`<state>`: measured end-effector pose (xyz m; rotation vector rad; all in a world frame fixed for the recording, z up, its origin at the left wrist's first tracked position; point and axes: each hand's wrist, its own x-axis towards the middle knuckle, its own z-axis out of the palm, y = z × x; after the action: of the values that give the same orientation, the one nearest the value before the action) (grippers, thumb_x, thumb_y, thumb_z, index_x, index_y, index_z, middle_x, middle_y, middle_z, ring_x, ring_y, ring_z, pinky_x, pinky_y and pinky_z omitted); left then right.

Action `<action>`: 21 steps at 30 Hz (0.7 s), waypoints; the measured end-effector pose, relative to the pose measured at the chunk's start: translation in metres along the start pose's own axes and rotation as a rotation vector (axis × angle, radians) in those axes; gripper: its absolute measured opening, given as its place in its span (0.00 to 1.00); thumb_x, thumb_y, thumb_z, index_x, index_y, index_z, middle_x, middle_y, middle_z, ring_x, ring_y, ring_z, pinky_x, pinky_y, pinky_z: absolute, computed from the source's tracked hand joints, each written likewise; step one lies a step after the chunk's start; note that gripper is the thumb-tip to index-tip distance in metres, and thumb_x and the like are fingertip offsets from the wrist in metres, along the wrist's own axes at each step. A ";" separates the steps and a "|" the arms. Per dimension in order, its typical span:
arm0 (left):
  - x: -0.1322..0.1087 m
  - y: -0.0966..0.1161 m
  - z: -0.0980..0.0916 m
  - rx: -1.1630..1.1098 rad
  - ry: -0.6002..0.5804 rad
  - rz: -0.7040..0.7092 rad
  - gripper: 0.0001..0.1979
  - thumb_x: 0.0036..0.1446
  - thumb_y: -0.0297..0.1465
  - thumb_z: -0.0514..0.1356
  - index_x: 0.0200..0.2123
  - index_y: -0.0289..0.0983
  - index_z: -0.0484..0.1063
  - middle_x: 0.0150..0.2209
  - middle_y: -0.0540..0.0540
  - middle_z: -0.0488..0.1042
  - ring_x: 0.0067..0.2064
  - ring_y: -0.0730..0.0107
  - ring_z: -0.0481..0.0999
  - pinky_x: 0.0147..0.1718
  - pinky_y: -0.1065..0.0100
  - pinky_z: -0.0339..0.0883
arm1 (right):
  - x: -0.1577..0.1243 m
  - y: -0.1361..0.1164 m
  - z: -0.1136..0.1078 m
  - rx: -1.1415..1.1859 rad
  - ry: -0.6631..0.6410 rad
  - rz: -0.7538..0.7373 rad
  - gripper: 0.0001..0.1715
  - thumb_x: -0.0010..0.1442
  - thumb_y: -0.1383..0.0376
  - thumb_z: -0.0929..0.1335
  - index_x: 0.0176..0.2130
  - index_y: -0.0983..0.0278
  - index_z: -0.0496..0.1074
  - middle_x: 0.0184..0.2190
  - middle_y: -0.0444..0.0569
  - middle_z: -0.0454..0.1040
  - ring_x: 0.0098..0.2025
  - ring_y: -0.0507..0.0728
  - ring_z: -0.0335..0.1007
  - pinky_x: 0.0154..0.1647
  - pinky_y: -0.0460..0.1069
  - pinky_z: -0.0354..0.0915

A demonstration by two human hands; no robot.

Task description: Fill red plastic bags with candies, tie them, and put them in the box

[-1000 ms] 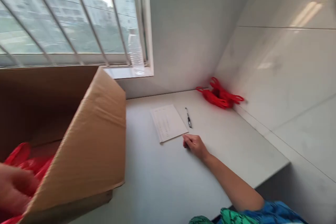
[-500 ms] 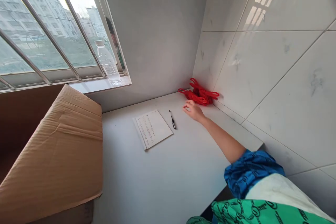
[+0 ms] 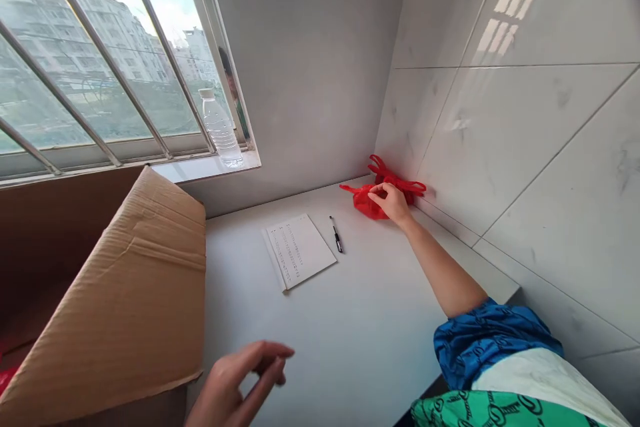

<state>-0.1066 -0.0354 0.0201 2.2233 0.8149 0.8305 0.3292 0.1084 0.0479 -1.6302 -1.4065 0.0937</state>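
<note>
My right hand (image 3: pixel 391 202) reaches to the far right corner of the white tabletop. Its thumb and fingers pinch a crumpled red plastic bag (image 3: pixel 369 205); the bag's loop handles lie behind the hand, against the tiled wall. At the bottom of the view my left hand (image 3: pixel 245 380) hovers over the near part of the table, fingers bent and thumb slightly apart from them, holding nothing. Left of the bag, a black and clear pen (image 3: pixel 336 235) lies beside a notebook (image 3: pixel 303 250) with rows of small writing.
A large open cardboard box (image 3: pixel 145 287) stands along the left side, with a bit of red material (image 3: pixel 7 377) inside. On the sill of the barred window stands a clear bottle (image 3: pixel 221 130). White tiles (image 3: pixel 525 147) wall off the right side.
My right hand has moved onto the red bag and taken hold of it; the bag's near part has spread toward me. My left hand has come into view from below.
</note>
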 end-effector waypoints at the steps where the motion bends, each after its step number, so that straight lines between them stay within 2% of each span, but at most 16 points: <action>1: 0.007 -0.006 0.002 -0.026 -0.003 -0.061 0.08 0.63 0.37 0.58 0.41 0.44 0.76 0.27 0.52 0.77 0.29 0.73 0.77 0.29 0.76 0.69 | -0.007 -0.011 0.000 0.039 -0.036 -0.033 0.13 0.59 0.56 0.69 0.38 0.62 0.73 0.41 0.50 0.77 0.43 0.58 0.73 0.48 0.53 0.68; 4: 0.030 -0.023 0.010 -0.167 0.054 -0.241 0.14 0.63 0.41 0.57 0.47 0.42 0.74 0.36 0.47 0.79 0.36 0.69 0.78 0.33 0.72 0.71 | -0.036 -0.044 0.009 0.189 -0.199 -0.089 0.16 0.58 0.52 0.69 0.38 0.62 0.73 0.36 0.47 0.77 0.36 0.55 0.74 0.41 0.51 0.70; 7: 0.048 -0.041 0.020 -0.369 0.290 -0.321 0.22 0.62 0.43 0.58 0.55 0.40 0.67 0.48 0.42 0.75 0.45 0.64 0.77 0.42 0.65 0.73 | -0.069 -0.069 0.022 0.369 -0.422 -0.124 0.15 0.59 0.53 0.70 0.38 0.62 0.73 0.36 0.47 0.77 0.36 0.55 0.73 0.40 0.51 0.70; 10: 0.055 -0.055 0.026 -0.443 0.541 -0.389 0.24 0.61 0.45 0.59 0.56 0.40 0.65 0.54 0.40 0.71 0.50 0.62 0.74 0.47 0.62 0.71 | -0.100 -0.078 0.033 0.316 -0.576 -0.204 0.10 0.60 0.57 0.70 0.38 0.61 0.74 0.47 0.50 0.73 0.40 0.55 0.73 0.39 0.51 0.71; 12: 0.055 -0.060 0.028 -0.429 0.598 -0.422 0.23 0.61 0.45 0.58 0.55 0.40 0.67 0.55 0.42 0.71 0.52 0.62 0.72 0.49 0.62 0.69 | -0.115 -0.077 0.039 0.239 -0.585 -0.236 0.09 0.61 0.58 0.69 0.39 0.60 0.74 0.56 0.51 0.66 0.43 0.55 0.73 0.37 0.51 0.72; 15: 0.058 -0.062 0.033 -0.407 0.546 -0.434 0.21 0.63 0.47 0.55 0.50 0.39 0.71 0.51 0.43 0.74 0.51 0.62 0.72 0.51 0.62 0.67 | -0.133 -0.070 0.048 0.188 -0.513 -0.243 0.09 0.61 0.57 0.69 0.38 0.59 0.73 0.54 0.52 0.63 0.43 0.56 0.72 0.36 0.51 0.73; 18: 0.067 -0.063 0.042 -0.423 0.350 -0.448 0.28 0.66 0.50 0.45 0.46 0.38 0.76 0.49 0.43 0.76 0.50 0.60 0.74 0.52 0.60 0.67 | -0.146 -0.065 0.058 0.063 -0.539 -0.323 0.12 0.59 0.56 0.71 0.38 0.60 0.72 0.52 0.52 0.65 0.44 0.58 0.72 0.37 0.53 0.73; 21: 0.075 -0.066 0.050 -0.350 0.144 -0.424 0.34 0.68 0.50 0.38 0.41 0.38 0.79 0.51 0.43 0.75 0.51 0.59 0.74 0.52 0.61 0.67 | -0.155 -0.062 0.064 -0.136 -0.642 -0.416 0.14 0.56 0.59 0.74 0.39 0.61 0.70 0.57 0.55 0.63 0.47 0.63 0.71 0.34 0.54 0.73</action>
<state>-0.0463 0.0427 -0.0324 1.6231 1.0703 0.8516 0.1941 0.0149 -0.0219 -1.4351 -2.2594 0.3030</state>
